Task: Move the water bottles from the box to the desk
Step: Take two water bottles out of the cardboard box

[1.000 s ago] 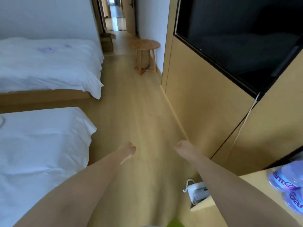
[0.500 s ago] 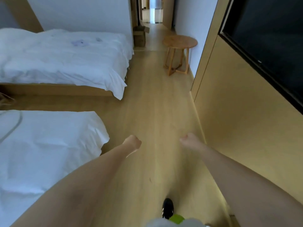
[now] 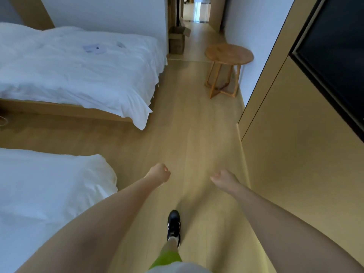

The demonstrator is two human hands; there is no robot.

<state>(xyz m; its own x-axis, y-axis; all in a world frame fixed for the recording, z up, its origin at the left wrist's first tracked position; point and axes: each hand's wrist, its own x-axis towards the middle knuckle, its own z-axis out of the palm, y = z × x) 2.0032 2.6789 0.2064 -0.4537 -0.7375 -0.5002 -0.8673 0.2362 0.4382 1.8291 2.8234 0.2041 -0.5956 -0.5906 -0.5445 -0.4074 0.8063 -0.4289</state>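
Note:
No water bottle and no desk show in the head view now. A brown cardboard box (image 3: 176,42) with open flaps stands on the floor far ahead, by the corner of the wall at the start of the corridor. My left hand (image 3: 158,173) is held out in front of me, curled into a fist with nothing in it. My right hand (image 3: 223,179) hangs forward beside it, fingers loosely curled, also holding nothing. Both hands are over the wooden floor, far from the box.
Two beds with white covers, the far bed (image 3: 78,71) and the near bed (image 3: 49,194), line the left side. A round wooden side table (image 3: 229,54) stands by the right wall. A dark screen (image 3: 334,62) hangs on the tan panel wall. My black shoe (image 3: 173,223) steps forward on the floor.
The view has swung left and moved forward along the aisle. The desk corner with bottles at the lower right has left the view. The box and round table are nearer.

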